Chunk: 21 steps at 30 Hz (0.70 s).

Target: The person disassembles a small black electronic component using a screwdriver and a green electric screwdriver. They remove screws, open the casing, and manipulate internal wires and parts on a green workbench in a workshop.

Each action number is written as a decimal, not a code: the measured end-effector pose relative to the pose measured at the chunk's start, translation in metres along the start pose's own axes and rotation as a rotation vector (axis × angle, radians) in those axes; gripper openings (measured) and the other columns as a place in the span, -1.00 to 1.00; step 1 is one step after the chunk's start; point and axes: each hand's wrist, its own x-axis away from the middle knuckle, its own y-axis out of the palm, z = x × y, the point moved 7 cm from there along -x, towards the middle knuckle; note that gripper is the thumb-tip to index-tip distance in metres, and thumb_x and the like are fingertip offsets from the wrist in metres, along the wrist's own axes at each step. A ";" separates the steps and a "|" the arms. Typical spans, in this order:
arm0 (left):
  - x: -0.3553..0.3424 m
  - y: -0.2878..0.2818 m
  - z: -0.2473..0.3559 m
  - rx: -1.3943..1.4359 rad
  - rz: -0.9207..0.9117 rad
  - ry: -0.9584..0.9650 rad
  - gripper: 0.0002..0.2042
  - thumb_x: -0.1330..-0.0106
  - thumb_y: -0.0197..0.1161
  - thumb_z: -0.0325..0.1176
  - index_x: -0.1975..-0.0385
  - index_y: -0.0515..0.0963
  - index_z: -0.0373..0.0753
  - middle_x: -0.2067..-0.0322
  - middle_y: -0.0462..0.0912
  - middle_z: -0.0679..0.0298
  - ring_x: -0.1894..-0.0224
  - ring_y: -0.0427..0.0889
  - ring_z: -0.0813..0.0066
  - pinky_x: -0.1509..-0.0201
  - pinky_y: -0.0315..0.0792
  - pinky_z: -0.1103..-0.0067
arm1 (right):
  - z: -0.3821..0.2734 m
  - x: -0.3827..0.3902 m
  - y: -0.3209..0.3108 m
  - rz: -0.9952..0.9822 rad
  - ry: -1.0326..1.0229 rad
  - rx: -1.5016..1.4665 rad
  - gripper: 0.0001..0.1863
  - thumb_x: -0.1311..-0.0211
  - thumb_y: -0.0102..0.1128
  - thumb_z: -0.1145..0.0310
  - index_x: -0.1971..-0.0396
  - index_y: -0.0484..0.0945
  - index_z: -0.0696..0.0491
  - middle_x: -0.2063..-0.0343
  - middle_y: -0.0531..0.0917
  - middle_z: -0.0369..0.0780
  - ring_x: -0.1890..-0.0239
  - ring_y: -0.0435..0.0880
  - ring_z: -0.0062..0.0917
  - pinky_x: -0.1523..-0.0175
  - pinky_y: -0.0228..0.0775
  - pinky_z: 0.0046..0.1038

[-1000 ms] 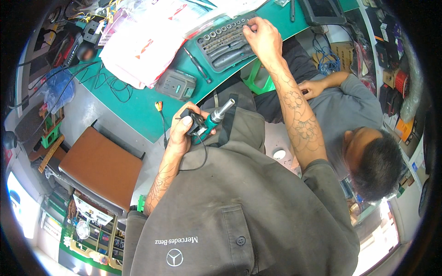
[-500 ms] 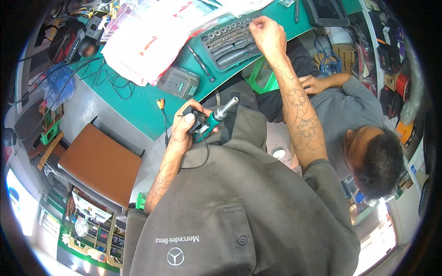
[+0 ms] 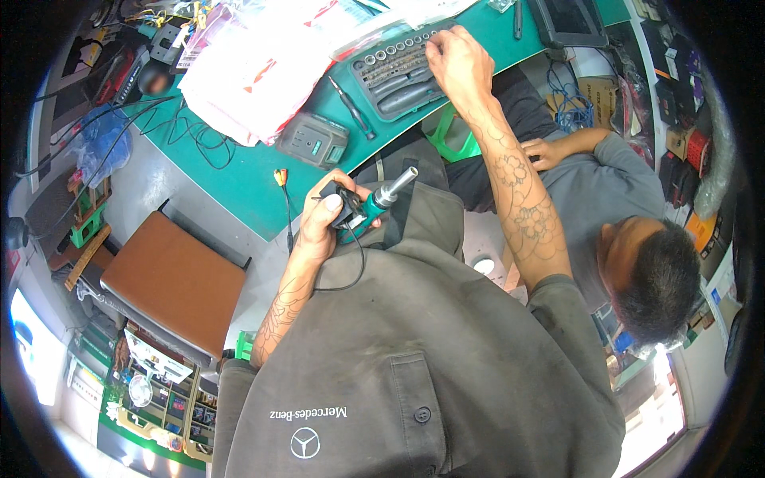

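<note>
My left hand (image 3: 319, 227), at the centre above my lap, is closed around a green-handled driver (image 3: 382, 196) with a silver metal shaft angled up to the right. The same hand also grips a small black device (image 3: 348, 209) with a thin black cable. On the green table, my right hand (image 3: 464, 68) hovers at the right end of a dark tool case (image 3: 368, 94) holding rows of sockets and bits plus a dark handle. Its thumb and fingers are pinched together; anything between them is hidden.
On the green table (image 3: 199, 187) lie a slim screwdriver (image 3: 351, 108), a grey battery pack (image 3: 313, 142) and white plastic bags (image 3: 239, 88). A brown chair (image 3: 171, 279) stands at left. Another person (image 3: 610, 183) sits close on the right, beside a green stool (image 3: 454, 135).
My right hand has shifted slightly left and turned over the tool case, its fingers still pinched. My left hand keeps its hold on the driver and black device.
</note>
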 end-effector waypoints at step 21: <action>-0.002 -0.005 0.002 0.006 0.001 0.020 -0.54 -0.11 0.23 0.01 0.28 0.37 -0.30 0.30 0.63 -0.02 0.38 0.71 0.19 0.26 0.62 0.42 | -0.010 -0.018 0.013 -0.302 -0.104 0.252 -0.79 -0.14 0.14 0.31 0.46 0.60 0.16 0.34 0.64 -0.02 0.26 0.64 -0.06 0.17 0.51 -0.11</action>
